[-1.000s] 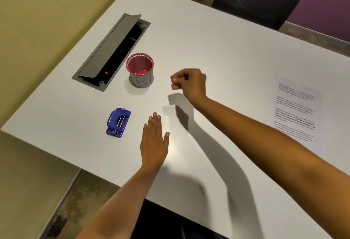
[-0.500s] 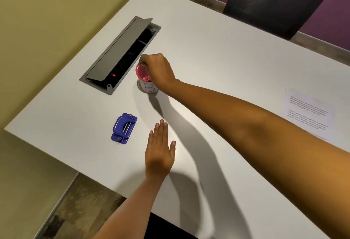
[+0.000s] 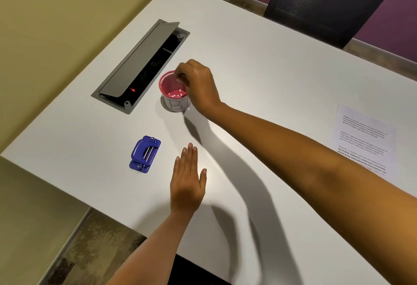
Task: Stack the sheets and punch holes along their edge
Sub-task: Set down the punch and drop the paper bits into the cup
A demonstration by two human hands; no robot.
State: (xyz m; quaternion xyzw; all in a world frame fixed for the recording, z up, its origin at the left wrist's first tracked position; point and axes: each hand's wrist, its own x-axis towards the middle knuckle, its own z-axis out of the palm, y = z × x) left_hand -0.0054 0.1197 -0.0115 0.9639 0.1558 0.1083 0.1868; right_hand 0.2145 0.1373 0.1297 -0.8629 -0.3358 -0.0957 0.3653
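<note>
A blue hole punch lies on the white table near its left front edge. My left hand rests flat on the table just right of the punch, holding nothing. My right hand hovers over a pink mesh cup marked "B", with thumb and fingertips pinched together above its rim. Small white paper bits lie in the bottom of the cup. Printed sheets lie flat at the far right, partly hidden behind my right forearm.
A grey cable box with its lid raised is set into the table left of the cup. A dark chair back stands behind the far edge. The table's front edge runs close below my left wrist.
My right hand moved left from mid-table to the pink cup and now sits a little to its right, uncovering the cup's opening. My left hand stayed flat.
</note>
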